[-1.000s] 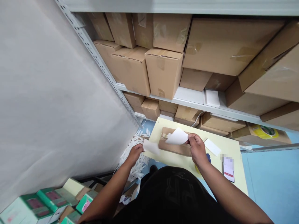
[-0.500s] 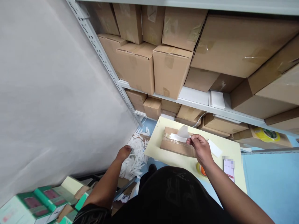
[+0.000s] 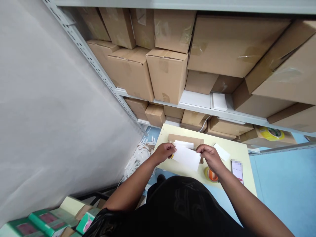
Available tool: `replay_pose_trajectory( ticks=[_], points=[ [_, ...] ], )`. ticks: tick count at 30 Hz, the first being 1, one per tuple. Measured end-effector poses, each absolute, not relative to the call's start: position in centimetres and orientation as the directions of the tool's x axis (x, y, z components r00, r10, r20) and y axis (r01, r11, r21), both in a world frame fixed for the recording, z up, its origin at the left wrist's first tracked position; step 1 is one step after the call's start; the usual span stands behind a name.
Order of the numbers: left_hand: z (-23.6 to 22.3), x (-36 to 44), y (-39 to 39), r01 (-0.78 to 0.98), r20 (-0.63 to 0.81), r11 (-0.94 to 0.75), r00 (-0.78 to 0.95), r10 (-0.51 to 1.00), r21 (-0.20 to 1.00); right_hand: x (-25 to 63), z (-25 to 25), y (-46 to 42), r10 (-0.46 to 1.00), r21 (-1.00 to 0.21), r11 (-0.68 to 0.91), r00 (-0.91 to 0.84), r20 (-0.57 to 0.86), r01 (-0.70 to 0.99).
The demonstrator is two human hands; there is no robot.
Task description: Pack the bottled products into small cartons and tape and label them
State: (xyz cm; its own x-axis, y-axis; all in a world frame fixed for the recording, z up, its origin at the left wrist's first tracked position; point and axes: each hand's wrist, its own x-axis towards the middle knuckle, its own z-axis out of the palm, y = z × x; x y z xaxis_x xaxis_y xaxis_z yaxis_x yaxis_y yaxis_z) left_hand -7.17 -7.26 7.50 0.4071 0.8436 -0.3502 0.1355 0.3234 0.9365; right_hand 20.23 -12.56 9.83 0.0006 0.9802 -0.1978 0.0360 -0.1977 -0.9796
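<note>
My left hand (image 3: 165, 152) and my right hand (image 3: 208, 155) each pinch one end of a white label sheet (image 3: 186, 157), held flat just above a small taped cardboard box (image 3: 184, 138). A narrow white strip (image 3: 184, 144) lies on top of that box. The box rests on a pale yellow table (image 3: 237, 149). Part of the box is hidden behind the sheet and my hands.
On the table lie a white slip (image 3: 221, 151), a phone (image 3: 237, 171) and an orange tape roll (image 3: 210, 174). White paper scraps (image 3: 138, 158) litter the floor at left. Shelves of cardboard boxes (image 3: 168, 70) rise behind; yellow tape (image 3: 271, 133) sits right. Green boxes (image 3: 46, 220) lie lower left.
My left hand dropped a white backing strip onto the scrap pile, then came back up to the table. Both hands now hold a white sheet over the box.
</note>
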Motion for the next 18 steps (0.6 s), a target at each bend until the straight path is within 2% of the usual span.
replay_pose_trajectory(
  ticks=[3,8,11,14,16,18],
  points=[
    [7.1,-6.2,-7.6,0.215,-0.323,0.264,0.319,0.891,0.94,20.6,8.4,-11.9,0.975,-0.968,-0.219,0.06,-0.213,0.122],
    [6.0,-4.9,-7.0,0.519,-0.23,0.1,0.193,0.954,0.849,20.4,5.3,-9.4,0.981,-0.858,-0.181,0.144,-0.127,0.481],
    [5.1,-4.0,-6.1,0.695,-0.198,0.031,0.161,0.967,0.718,20.0,3.7,-7.8,0.993,-0.733,-0.115,0.097,-0.067,0.67],
    [4.0,-3.3,-5.2,0.854,-0.204,-0.028,0.156,0.967,0.52,19.5,2.4,-6.8,0.999,-0.572,-0.035,0.01,-0.048,0.82],
    [3.1,-3.0,-4.9,0.908,-0.217,-0.06,0.162,0.963,0.415,19.2,1.5,-6.6,0.997,-0.461,0.026,-0.053,-0.047,0.887],
    [2.2,-2.8,-4.7,0.923,-0.22,-0.09,0.183,0.958,0.375,18.9,0.7,-6.6,0.993,-0.359,0.084,-0.108,-0.047,0.93]
  ],
)
